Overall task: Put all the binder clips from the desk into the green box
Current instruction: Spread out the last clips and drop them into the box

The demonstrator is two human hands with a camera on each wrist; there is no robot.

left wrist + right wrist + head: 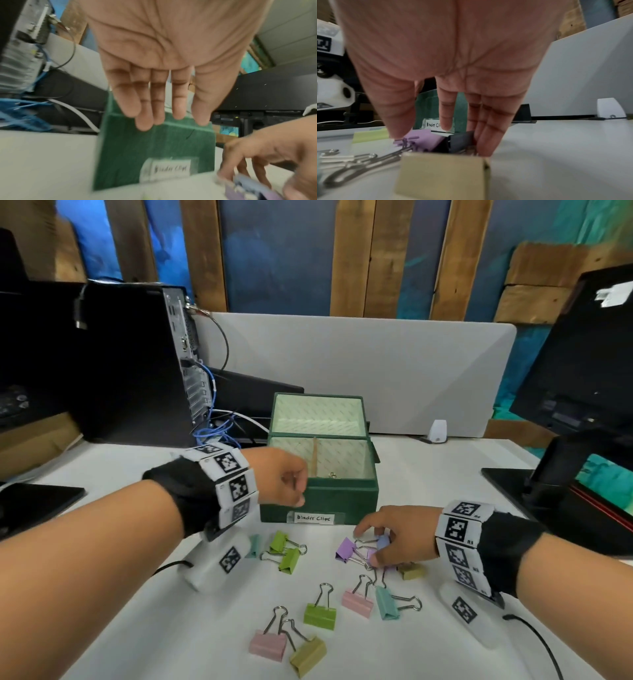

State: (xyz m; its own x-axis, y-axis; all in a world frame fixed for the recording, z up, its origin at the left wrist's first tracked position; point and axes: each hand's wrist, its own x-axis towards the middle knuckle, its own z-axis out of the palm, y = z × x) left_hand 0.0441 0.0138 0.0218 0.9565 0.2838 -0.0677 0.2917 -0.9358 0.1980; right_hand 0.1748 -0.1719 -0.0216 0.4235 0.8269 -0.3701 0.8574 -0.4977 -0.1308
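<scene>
The green box (322,501), labelled "Binder Clips", stands open in the middle of the desk with its lid tilted back. My left hand (298,494) hovers over its front left corner, holding nothing; the left wrist view shows its fingers (145,119) straight above the box front (154,148). My right hand (371,546) reaches down in front of the box and pinches a lilac-blue binder clip (383,541) in a purple cluster (346,549). Several pastel clips lie loose: green (287,553), pink (358,602), teal (387,602), olive (308,655). In the right wrist view an olive clip (441,175) lies nearest.
A black computer tower (137,364) with blue cables (215,429) stands at the back left. On the right a monitor (582,354) rises from its stand base (534,491). A grey divider panel (376,371) closes off the back of the desk, beside a small white device (437,432).
</scene>
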